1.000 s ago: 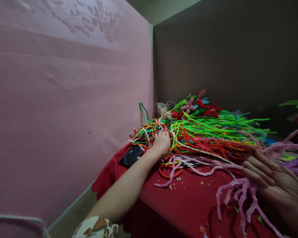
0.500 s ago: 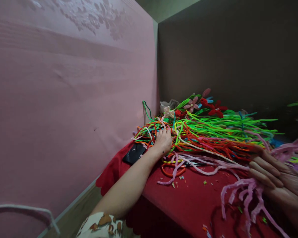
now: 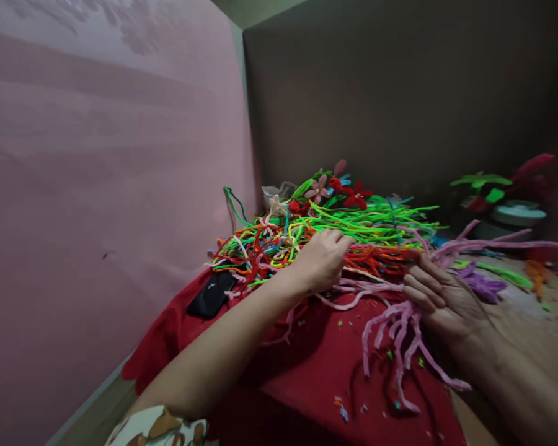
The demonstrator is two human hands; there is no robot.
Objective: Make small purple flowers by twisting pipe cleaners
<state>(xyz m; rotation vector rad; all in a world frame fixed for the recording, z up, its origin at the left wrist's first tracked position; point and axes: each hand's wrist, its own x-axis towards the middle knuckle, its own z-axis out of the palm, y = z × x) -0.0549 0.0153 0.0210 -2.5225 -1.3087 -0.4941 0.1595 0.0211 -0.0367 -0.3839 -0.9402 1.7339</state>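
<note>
My right hand [image 3: 441,297] is closed around a bunch of pink pipe cleaners [image 3: 407,319]. Their bent ends hang below my fingers, and other pink stems stick out behind the hand. My left hand [image 3: 323,260] is over the middle of a tangled pile of pipe cleaners, beside the orange-red stems [image 3: 376,255]. Its fingers are curled together, and what lies between them is hidden. Bright green pipe cleaners [image 3: 381,220] lie just behind it. Pale pink stems [image 3: 353,300] stretch between the two hands along the near side of the pile.
A black phone [image 3: 210,294] lies on the red cloth [image 3: 307,371] at left. Fuzzy flowers, among them a red flower [image 3: 357,195], top the pile. Purple pipe cleaners [image 3: 481,282] and a pale round lid [image 3: 518,212] are at right. A pink wall [image 3: 121,217] borders the left side.
My left hand has moved rightward across the pile, from its left end to the middle. My right hand still holds the pink pipe cleaners. The view has turned to the right.
</note>
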